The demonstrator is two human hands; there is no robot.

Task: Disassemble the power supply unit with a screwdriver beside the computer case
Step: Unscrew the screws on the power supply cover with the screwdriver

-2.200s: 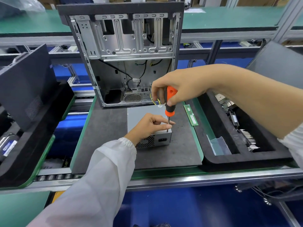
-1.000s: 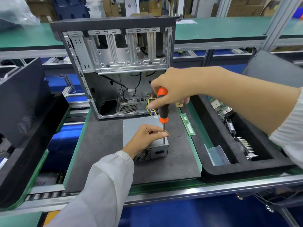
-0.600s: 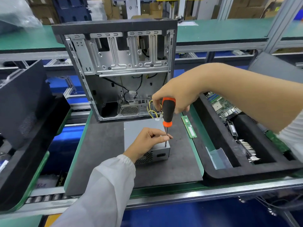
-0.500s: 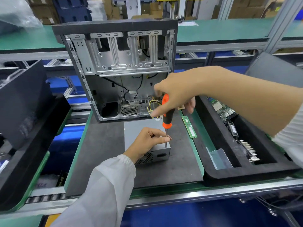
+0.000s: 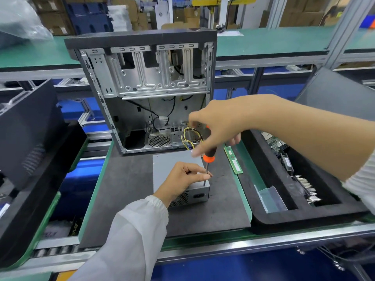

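The grey power supply unit lies flat on the dark foam mat of the worktop, just in front of the open computer case, which stands upright at the mat's far edge. The unit's near face shows a perforated fan grille and a black mains socket. A bundle of yellow and black wires rises from its far end, before the case opening.

The right hand reaches in from the right, its grip curled round the black and orange handle of the screwdriver; its fingers are blurred. The shaft stands nearly upright, with its tip on the top of the unit at the near right corner. The left hand, in a white sleeve, rests on the unit's top, thumb and forefinger pinching the shaft low down, close to the tip.

Two green memory modules lie along the right edge of the mat, their white labels too small to read. To the right a black foam tray holds circuit boards and a clear plastic piece. At the lower left, under the worktop, a dark package shows white letters that seem to end in "ME"; the rest is hidden.
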